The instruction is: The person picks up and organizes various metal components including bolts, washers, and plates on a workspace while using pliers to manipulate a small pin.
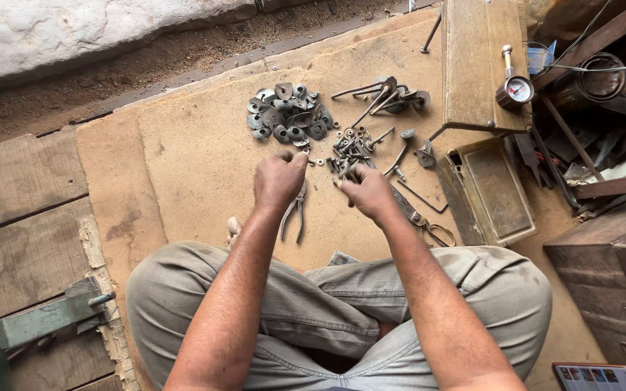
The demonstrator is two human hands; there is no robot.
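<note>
Seat: a person sits cross-legged on a sheet of brown board (182,159) laid over the floor planks, so the small parts lie within arm's reach in front of the knees.
Left hand (278,179): fingers closed into a pinch at the tips, just below the heap of washers; something small may sit between them, but I cannot tell what (it is too small to see).
Right hand (367,192): fingers curled shut on a small dark metal piece, likely a bolt, held at the near edge of the pile of nuts and bolts (349,145).
Heap of washers (288,112): grey cupped discs kept together in one cluster toward the far middle of the board, apart from the threaded parts (sorted by kind, it seems).
Long bolts (382,94): lying in a loose bundle near the far right of the board, beside the wooden box.
Pliers (295,213): resting on the board under the left hand, handles toward the person, ready to pick up.
Wooden box (483,61): at the board's right edge, carrying a round pressure gauge (517,88).
Metal tray (490,192): open, just right of the right hand.
</note>
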